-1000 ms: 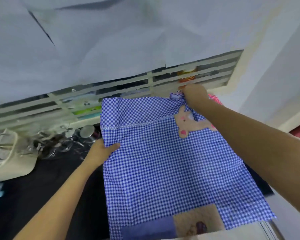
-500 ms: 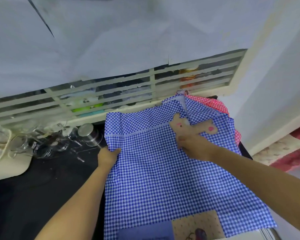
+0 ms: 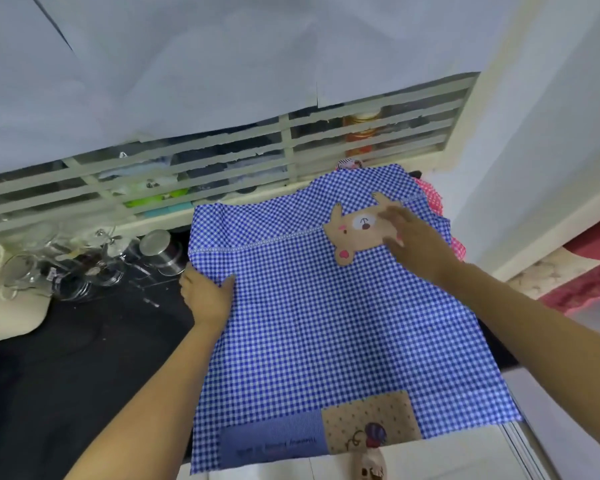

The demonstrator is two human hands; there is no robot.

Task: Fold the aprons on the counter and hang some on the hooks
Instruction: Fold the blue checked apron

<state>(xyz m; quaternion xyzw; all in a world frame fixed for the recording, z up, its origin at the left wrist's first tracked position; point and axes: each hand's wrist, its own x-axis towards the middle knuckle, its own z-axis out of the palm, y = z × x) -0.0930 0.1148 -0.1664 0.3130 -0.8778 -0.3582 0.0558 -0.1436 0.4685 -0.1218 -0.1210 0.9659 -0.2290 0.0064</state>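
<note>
A blue-and-white checked apron (image 3: 326,323) lies spread flat on the dark counter (image 3: 66,358), with a tan bear patch (image 3: 357,233) near its top and tan and blue pocket patches at its near edge. My left hand (image 3: 207,294) pinches the apron's left edge below the stitched band. My right hand (image 3: 413,242) lies flat with straight fingers on the cloth, partly over the bear patch. A red checked apron (image 3: 433,202) shows from under the blue one's far right corner.
Glass jars and a steel tin (image 3: 161,251) crowd the counter's back left, beside a cream container (image 3: 4,306). A louvred window (image 3: 257,161) runs behind the counter. A white wall (image 3: 551,133) stands at the right.
My right hand came off the apron's top corner, drew back, and now presses flat on the bear patch. The folded top flap has opened out. My left hand kept its hold.
</note>
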